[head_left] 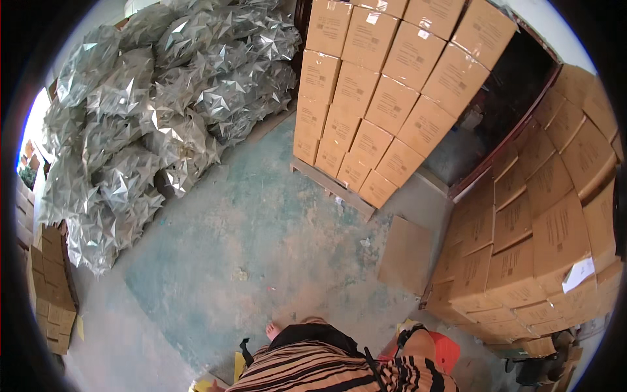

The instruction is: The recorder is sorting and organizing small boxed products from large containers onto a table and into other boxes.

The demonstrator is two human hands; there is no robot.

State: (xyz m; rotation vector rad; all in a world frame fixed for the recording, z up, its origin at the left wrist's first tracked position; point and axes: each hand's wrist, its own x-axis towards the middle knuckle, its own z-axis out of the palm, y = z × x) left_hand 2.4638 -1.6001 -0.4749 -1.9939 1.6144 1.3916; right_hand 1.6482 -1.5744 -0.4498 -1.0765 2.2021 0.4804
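At the lower edge, a sliver of what looks like my left hand (pixel 216 386) shows beside a yellow piece (pixel 201 385); its fingers are cut off by the frame. My right hand does not show. Bare skin (pixel 418 344) comes out of the black-and-tan striped clothing (pixel 313 369) on the right, with a black strap-like thing (pixel 410 332) against it. A red object (pixel 447 354) lies just beyond that. One bare foot (pixel 272 330) rests on the floor in front of black cloth (pixel 320 334).
Bulging silvery-grey bags with pointed shapes (pixel 124 189) pile up at the far left. Taped cartons (pixel 359 91) stand on a wooden pallet (pixel 333 187) ahead. More cartons (pixel 516 228) rise at the right beside a flat cardboard sheet (pixel 405 255). Worn green floor (pixel 248 228) spreads between them.
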